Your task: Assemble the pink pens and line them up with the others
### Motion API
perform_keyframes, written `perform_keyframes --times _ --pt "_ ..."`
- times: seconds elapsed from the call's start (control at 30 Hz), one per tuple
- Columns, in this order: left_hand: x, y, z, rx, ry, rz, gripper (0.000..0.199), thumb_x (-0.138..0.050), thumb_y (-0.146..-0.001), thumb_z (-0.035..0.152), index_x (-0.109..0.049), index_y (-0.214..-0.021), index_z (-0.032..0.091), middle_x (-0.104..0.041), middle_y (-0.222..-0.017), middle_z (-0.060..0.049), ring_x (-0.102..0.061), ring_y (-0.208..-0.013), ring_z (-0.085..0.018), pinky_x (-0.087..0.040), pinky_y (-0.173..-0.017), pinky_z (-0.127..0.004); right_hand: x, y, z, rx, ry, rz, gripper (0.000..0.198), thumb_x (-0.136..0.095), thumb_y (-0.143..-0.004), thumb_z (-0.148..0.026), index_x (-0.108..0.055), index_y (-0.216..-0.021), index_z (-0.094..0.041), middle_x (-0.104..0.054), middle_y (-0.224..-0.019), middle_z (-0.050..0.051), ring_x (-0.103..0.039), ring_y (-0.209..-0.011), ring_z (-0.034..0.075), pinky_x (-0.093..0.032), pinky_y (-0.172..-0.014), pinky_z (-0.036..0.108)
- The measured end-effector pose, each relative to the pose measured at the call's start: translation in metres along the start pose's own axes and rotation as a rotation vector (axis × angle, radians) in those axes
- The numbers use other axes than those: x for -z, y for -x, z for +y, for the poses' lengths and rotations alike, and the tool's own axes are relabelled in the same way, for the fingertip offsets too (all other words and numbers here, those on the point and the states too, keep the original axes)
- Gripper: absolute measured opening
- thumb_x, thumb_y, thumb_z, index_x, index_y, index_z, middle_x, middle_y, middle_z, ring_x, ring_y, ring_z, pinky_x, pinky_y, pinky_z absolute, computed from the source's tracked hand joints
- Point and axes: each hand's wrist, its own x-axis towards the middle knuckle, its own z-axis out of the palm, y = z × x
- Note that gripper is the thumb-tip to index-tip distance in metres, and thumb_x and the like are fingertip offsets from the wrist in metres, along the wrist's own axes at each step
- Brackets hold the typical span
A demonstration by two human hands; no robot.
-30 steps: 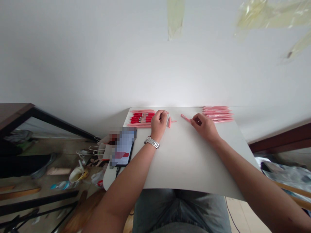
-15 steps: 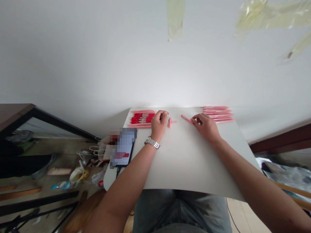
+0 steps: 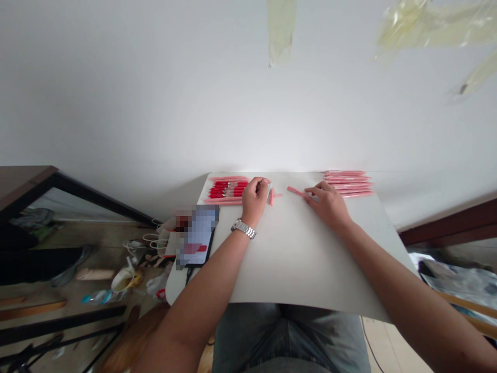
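My left hand (image 3: 255, 194), with a metal watch (image 3: 244, 228) on its wrist, is closed above the table beside a row of red and pink pens (image 3: 228, 190). A pale bit shows at its fingertips, but I cannot make out what it is. Between the thumb and fingers of my right hand (image 3: 325, 201) is a slim pink pen (image 3: 295, 191), its far end pointing left. Small pink pen parts (image 3: 272, 197) lie just right of my left hand. Beyond my right hand lies a bundle of pink pens (image 3: 349, 182).
A phone (image 3: 199, 235) with a blurred screen lies at the left edge of the white table (image 3: 298, 259), a cable at its lower end. Behind the table stands a white wall (image 3: 233, 103) with tape on it. A dark-framed table (image 3: 29, 186) is at left, above floor clutter.
The pen in my right hand has turned a little flatter, and its tip has shifted slightly left. My right fingers have straightened somewhat. My left hand has stayed nearly still.
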Motion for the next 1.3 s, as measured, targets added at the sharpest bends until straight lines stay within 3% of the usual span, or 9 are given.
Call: perform_keyframes --times 0.87,0.97,1.13,1.3 --pt "0.002 0.003 0.003 -0.049 -0.082 -0.031 0.022 -0.051 -0.103 0.032 -0.068 -0.093 0.023 -0.068 -0.077 -0.001 -0.057 -0.063 -0.013 -0.04 -0.06 -0.027 0.009 -0.001 -0.011 -0.045 -0.104 0.028 0.019 -0.061 -0.097 -0.035 -0.075 -0.101 -0.023 -0.067 -0.1 0.008 -0.064 -0.08 0.02 -0.046 -0.068 0.033" --pt "0.003 0.004 0.006 -0.079 -0.163 -0.079 0.017 -0.052 -0.102 0.03 -0.067 -0.097 0.024 -0.067 -0.075 0.0 -0.059 -0.067 -0.015 -0.042 -0.065 -0.027 0.01 -0.001 -0.012 -0.047 -0.107 0.038 0.018 -0.061 -0.097 -0.034 -0.074 -0.101 -0.023 -0.067 -0.1 0.007 -0.064 -0.08 0.02 -0.045 -0.067 0.032" --pt "0.004 0.005 0.008 -0.226 -0.354 -0.078 0.01 -0.058 -0.098 0.024 -0.067 -0.1 0.023 -0.065 -0.088 -0.004 -0.061 -0.087 -0.021 -0.047 -0.085 -0.035 0.011 -0.001 -0.014 -0.043 -0.117 0.049 0.018 -0.061 -0.097 -0.035 -0.074 -0.099 -0.023 -0.068 -0.099 0.008 -0.064 -0.079 0.02 -0.046 -0.067 0.032" --pt "0.003 0.006 0.002 -0.237 -0.477 -0.129 0.01 -0.062 -0.095 0.023 -0.07 -0.1 0.024 -0.061 -0.098 -0.007 -0.06 -0.097 -0.024 -0.048 -0.093 -0.039 0.01 -0.001 -0.015 -0.043 -0.118 0.059 0.017 -0.062 -0.097 -0.035 -0.074 -0.099 -0.023 -0.067 -0.099 0.007 -0.064 -0.078 0.02 -0.045 -0.066 0.032"
